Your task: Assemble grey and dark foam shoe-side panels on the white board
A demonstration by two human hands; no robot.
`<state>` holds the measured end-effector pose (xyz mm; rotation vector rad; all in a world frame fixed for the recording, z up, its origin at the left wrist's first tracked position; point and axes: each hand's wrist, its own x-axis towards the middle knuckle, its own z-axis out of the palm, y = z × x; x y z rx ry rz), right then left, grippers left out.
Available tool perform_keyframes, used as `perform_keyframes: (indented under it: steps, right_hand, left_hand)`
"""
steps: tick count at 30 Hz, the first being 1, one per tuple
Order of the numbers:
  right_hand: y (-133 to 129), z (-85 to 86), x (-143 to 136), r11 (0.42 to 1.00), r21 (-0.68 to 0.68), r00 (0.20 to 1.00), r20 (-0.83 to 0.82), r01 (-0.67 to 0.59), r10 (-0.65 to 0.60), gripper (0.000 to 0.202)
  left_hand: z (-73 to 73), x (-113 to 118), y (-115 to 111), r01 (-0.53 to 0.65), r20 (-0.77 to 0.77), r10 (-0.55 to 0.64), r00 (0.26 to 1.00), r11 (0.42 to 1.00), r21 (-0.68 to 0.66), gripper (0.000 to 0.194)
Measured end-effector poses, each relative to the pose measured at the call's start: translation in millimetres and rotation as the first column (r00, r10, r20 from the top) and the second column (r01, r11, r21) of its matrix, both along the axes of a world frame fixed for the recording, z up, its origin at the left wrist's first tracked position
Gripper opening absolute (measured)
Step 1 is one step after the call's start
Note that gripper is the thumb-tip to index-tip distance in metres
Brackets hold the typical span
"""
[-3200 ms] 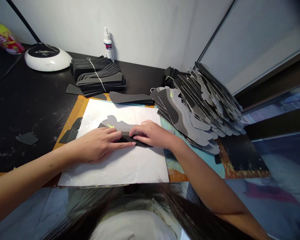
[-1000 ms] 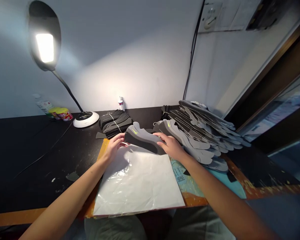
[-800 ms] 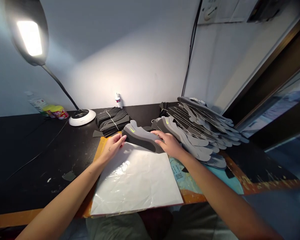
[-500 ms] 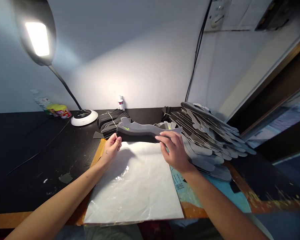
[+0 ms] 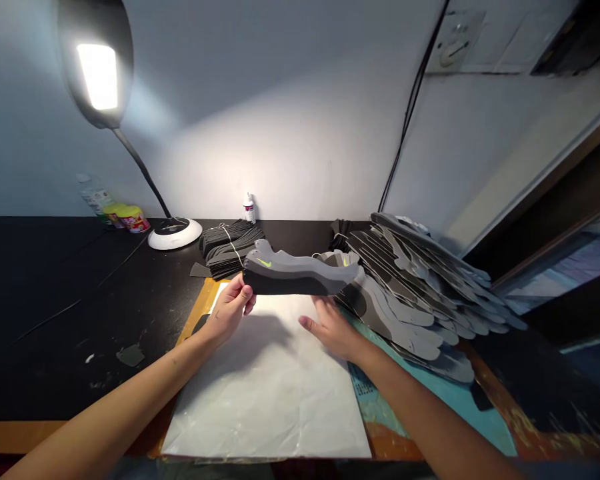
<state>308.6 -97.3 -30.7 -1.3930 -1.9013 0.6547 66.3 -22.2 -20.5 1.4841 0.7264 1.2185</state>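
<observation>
A grey and black shoe upper piece (image 5: 300,272) with a small yellow-green swoosh is held up above the white sheet (image 5: 270,393). My left hand (image 5: 231,307) pinches its lower left corner, thumb in front. My right hand (image 5: 333,327) is below the right half of the piece, thumb stretched out to the left and fingertips hidden behind the lower edge. Whether those fingertips touch it I cannot tell. Behind the left end lies a tied bundle of dark cut pieces (image 5: 230,248). A large stack of grey upper pieces (image 5: 420,287) spreads out to the right.
A lamp (image 5: 175,235) stands at the back left beside a red and yellow container (image 5: 134,219). One small white bottle (image 5: 249,208) is near the wall. Under the right arm lies a blue sheet (image 5: 460,407). A dark scrap (image 5: 131,355) rests on the left tabletop.
My right hand has let go of the top edge of the upper piece and dropped below it. The piece now tilts with its face more toward me. The view has shifted slightly.
</observation>
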Motion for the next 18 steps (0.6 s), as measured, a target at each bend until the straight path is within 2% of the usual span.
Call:
perform_keyframes:
  steps: [3,5,7,11,15,18]
  right_hand:
    - [-0.8,4.4,-0.7,0.998,-0.055,0.958,-0.285,-0.009,-0.008,0.066]
    - [-1.4,9.8,-0.9,0.999,-0.052,0.885,-0.465,-0.013,-0.012,0.062]
    - [-2.2,14.7,-0.8,0.997,-0.073,0.821,-0.569,0.008,-0.048,0.062]
    - [-3.8,18.9,-0.6,0.987,-0.162,0.781,-0.614,0.016,-0.114,0.07]
    - [-3.0,17.2,0.2,0.985,-0.17,0.743,-0.657,0.019,-0.128,0.066]
    - [-2.0,14.6,1.6,0.983,-0.183,0.745,-0.656,-0.001,-0.121,0.065]
  left_hand:
    - [-1.1,-0.6,-0.4,0.01,0.006,-0.01,1.0,1.0,-0.004,0.057]
    - [-1.9,-2.2,1.1,0.005,0.012,-0.004,1.0,1.0,-0.012,0.056]
    - [-2.0,-4.4,3.3,-0.001,0.016,0.002,1.0,1.0,-0.019,0.055]
    - [0.9,-8.0,6.1,-0.009,0.006,0.01,1.0,0.999,-0.033,0.055]
    - [4.9,-8.0,6.2,0.034,0.053,-0.031,0.998,0.998,-0.044,0.055]
    - [5.2,-8.5,7.8,0.036,0.104,-0.031,0.994,0.998,-0.049,0.055]
